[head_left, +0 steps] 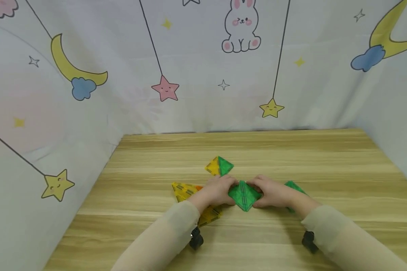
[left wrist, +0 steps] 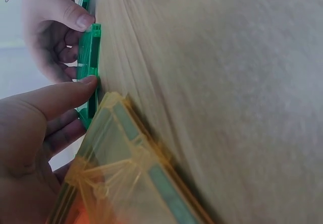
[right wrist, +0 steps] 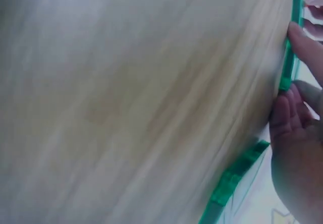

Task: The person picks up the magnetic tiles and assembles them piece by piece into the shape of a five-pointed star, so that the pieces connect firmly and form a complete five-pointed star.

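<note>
Two green triangular magnetic tiles (head_left: pixel 244 196) meet edge to edge in a diamond in front of me, close over the table. My left hand (head_left: pixel 218 190) pinches the left corner, its thumb (left wrist: pixel 83 89) on the near edge. From the other side my right hand (head_left: pixel 271 191) grips the right corner, with its fingers partly behind the tiles. The green edge (left wrist: pixel 92 52) stands between both hands in the left wrist view. Under my left forearm lie joined yellow magnetic tiles (head_left: pixel 183 191) with an orange part, partly hidden by that hand and arm.
Beyond my left hand lies a diamond of one yellow triangle (head_left: pixel 211 166) and one green triangle (head_left: pixel 225 165). Another green tile (head_left: pixel 294 185) lies partly covered by my right forearm. A printed cloth (head_left: pixel 203 101) hangs behind the wooden table (head_left: pixel 156 154).
</note>
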`<control>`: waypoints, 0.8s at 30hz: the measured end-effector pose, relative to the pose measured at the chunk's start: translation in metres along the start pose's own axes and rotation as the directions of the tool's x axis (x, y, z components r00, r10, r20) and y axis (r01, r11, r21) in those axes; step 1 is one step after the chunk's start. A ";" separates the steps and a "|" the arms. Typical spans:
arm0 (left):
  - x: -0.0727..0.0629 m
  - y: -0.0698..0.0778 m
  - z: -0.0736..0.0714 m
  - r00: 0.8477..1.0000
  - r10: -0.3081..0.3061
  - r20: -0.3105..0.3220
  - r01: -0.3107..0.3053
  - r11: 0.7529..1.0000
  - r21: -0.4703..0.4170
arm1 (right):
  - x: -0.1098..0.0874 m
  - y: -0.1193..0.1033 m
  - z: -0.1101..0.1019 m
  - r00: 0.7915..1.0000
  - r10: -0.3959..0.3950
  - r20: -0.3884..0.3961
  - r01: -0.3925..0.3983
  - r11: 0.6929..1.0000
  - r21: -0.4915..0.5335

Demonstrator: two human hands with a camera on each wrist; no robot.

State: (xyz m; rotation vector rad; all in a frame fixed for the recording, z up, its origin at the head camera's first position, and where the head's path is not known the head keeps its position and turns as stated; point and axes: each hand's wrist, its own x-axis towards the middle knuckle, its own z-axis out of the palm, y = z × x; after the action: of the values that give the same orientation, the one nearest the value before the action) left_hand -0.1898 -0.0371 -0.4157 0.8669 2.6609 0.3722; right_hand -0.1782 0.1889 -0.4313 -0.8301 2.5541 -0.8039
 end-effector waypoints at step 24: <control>-0.001 0.000 0.002 1.000 0.024 0.011 -0.025 0.998 0.062 | 0.005 0.001 0.001 0.991 0.131 0.031 -0.131 0.890 0.437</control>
State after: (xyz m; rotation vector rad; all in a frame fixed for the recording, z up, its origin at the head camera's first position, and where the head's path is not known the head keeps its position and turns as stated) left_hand -0.1884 -0.0378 -0.4170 0.9183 2.6677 0.2911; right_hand -0.1822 0.1865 -0.4335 -0.5046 2.2591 -1.2681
